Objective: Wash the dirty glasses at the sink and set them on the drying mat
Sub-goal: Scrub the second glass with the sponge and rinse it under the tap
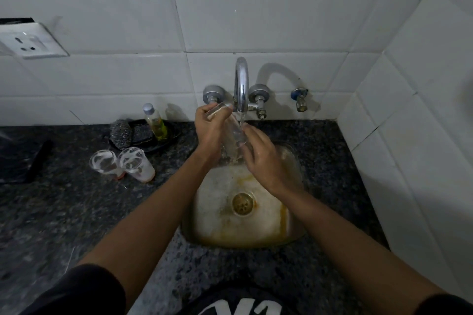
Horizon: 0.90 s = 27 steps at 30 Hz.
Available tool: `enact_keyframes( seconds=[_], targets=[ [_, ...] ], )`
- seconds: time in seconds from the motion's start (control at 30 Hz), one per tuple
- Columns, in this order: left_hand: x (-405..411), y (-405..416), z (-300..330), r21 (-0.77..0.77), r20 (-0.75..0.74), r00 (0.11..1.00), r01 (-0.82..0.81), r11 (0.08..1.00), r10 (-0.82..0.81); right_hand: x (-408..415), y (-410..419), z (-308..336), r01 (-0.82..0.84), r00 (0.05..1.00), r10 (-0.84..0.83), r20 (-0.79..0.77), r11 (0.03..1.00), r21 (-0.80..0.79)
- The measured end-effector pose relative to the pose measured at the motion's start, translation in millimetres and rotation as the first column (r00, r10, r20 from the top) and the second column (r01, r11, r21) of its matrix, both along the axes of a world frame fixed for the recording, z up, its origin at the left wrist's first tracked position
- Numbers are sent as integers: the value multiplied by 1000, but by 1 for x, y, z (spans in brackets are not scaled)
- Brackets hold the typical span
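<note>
Both hands, left hand (208, 125) and right hand (263, 158), grip one glass (234, 130); two soapy glasses (122, 165) wait.

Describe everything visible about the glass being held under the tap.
The glass is clear and plain, tilted over the sink, base up-left, mouth down-right. The left hand grips its base end; the right hand holds near its rim. Water from the tap runs onto it.

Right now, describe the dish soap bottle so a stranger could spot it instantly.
Start at the steel sink and look left along the dark counter to the black tray against the wall. The bottle stands upright on it beside the scrubbers: small, clear, silver-capped, holding yellow liquid.
</note>
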<state>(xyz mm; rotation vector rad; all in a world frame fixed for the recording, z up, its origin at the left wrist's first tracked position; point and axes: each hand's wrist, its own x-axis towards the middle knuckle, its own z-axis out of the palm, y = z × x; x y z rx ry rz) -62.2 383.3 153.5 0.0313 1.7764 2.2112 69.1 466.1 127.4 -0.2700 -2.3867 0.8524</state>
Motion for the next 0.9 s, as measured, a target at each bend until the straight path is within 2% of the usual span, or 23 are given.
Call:
enact_keyframes(
  seconds=[0.07, 0.13, 0.2, 0.27, 0.33, 0.4, 0.47, 0.53, 0.6, 0.67, 0.73, 0.8, 0.83, 0.9],
  targets=[
    [2, 2, 3, -7, 3, 1000, 3, 1000, -3, -1, -1, 3, -67, 994, 78, -73, 986, 151],
    [0, 3, 3, 7, 66, 998, 15, 1000, -15, -4, 3, 4, -149, 973, 193, -125, 943, 298],
    [-2, 3, 3, 93, 168, 982, 71, 993, -86, -9, 6, 7, -182, 957, 244, -156, 925, 332],
    [-1, 2, 5, 184, 298, 924, 190, 964, -239, -12, 8, 10, -161, 955, 226, -190, 938, 308],
    [5, 0, 9, 250, 336, 870, 288, 924, -362, -14, 6, 11, -111, 963, 159, -216, 969, 220],
    [10, -1, 7, 346, 349, 830, 317, 883, -435, -17, 3, 15, -30, 977, 41, -210, 998, 55],
    [11, -2, 2, 401, 382, 797, 314, 861, -468, -20, 6, 19, 3, 984, -10, -175, 999, -40],
    [9, -3, 0, 358, 402, 785, 338, 870, -471, -20, 12, 19, -60, 986, 74, -148, 994, 95],
    [4, -1, -3, 271, 425, 777, 380, 884, -464, -18, 20, 16, -160, 972, 211, -103, 917, 364],
    [2, 1, -7, 207, 450, 791, 359, 910, -415, -19, 25, 11, -194, 964, 254, -80, 875, 444],
    [4, 0, -12, 195, 437, 826, 300, 934, -357, -21, 16, 12, -100, 982, 141, -130, 955, 278],
    [10, -1, -13, 261, 430, 838, 240, 935, -335, -25, 7, 19, 30, 984, -18, -176, 997, 66],
    [12, -2, -13, 306, 431, 837, 215, 927, -336, -25, 6, 22, 58, 981, -50, -188, 998, 39],
    [13, -2, -12, 342, 448, 817, 220, 914, -364, -24, 8, 25, 3, 982, 23, -190, 991, 135]
  ],
)
